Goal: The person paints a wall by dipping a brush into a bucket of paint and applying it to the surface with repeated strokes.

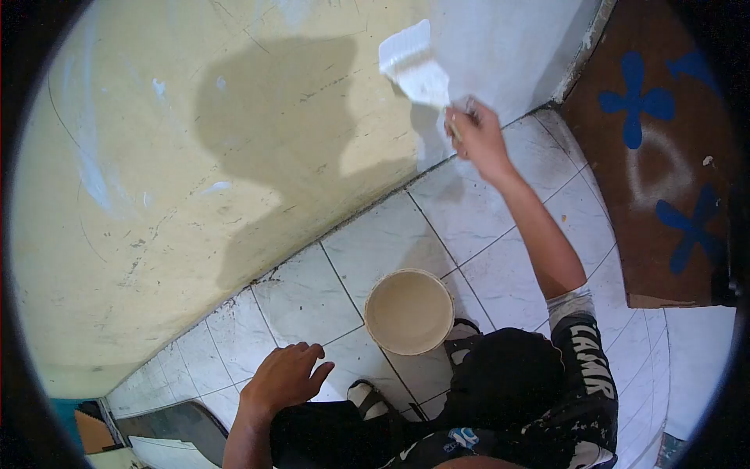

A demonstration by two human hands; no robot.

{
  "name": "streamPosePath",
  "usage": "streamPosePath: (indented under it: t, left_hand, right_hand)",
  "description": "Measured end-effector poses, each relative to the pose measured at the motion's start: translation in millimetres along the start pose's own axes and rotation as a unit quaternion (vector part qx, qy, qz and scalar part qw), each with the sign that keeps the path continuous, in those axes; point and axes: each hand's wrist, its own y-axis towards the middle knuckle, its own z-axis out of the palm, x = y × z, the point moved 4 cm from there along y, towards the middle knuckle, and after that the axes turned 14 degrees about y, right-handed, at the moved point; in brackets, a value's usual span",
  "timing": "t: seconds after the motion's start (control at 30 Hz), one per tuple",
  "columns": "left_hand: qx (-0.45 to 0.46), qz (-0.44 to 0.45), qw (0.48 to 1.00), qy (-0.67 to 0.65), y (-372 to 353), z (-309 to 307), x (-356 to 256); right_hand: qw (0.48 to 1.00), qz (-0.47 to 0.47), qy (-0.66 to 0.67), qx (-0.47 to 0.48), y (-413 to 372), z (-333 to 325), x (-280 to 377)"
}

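A wide paintbrush [418,74], its bristles and ferrule coated in white, is gripped by the handle in my right hand [478,137]. Its bristles lie over the wall [289,195], where the yellow surface meets a white-painted stretch [500,59]. Above my knee hangs my left hand [285,377], thumb apart from loosely bent fingers, holding nothing. Between my feet and the wall, a round cream bucket [370,322] stands upright on the floor, pale inside.
White floor tiles [383,234] run along the wall's base. At the right is a brown panel [648,234] with blue petal shapes. My sandalled feet [367,399] are close to the bucket. A dark rounded object [176,426] and a brown cardboard piece [94,431] lie at lower left.
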Motion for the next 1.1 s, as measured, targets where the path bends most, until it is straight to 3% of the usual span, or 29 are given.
streamPosePath:
  t: [0.17, 0.3, 0.43, 0.67, 0.8, 0.93, 1.1]
  left_hand:
    - [0.011, -0.005, 1.000, 0.008, -3, 4, 1]
    - [0.001, 0.006, 1.000, 0.011, -5, 2, -1]
    - [-0.015, 0.008, 1.000, 0.011, -9, 1, -2]
    - [-0.025, 0.021, 0.999, 0.019, -20, -3, -4]
    - [-0.041, 0.035, 0.999, 0.008, -26, -5, -3]
    - [-0.039, 0.038, 0.998, 0.016, -29, -3, -1]
    - [-0.031, 0.029, 0.999, 0.006, -32, -4, -1]
  right_hand:
    - [0.995, 0.076, -0.066, -0.014, -22, -42, -99]
    - [0.980, 0.153, -0.122, -0.030, -36, -45, -99]
    - [0.979, 0.146, -0.142, -0.024, -16, -25, -39]
    - [0.981, -0.036, -0.180, 0.056, 7, 44, 152]
    - [0.982, -0.127, -0.125, 0.060, -4, 66, 203]
    - [0.988, -0.146, -0.028, 0.029, 11, 49, 158]
    - [0.999, -0.031, -0.011, -0.018, 13, -3, -7]
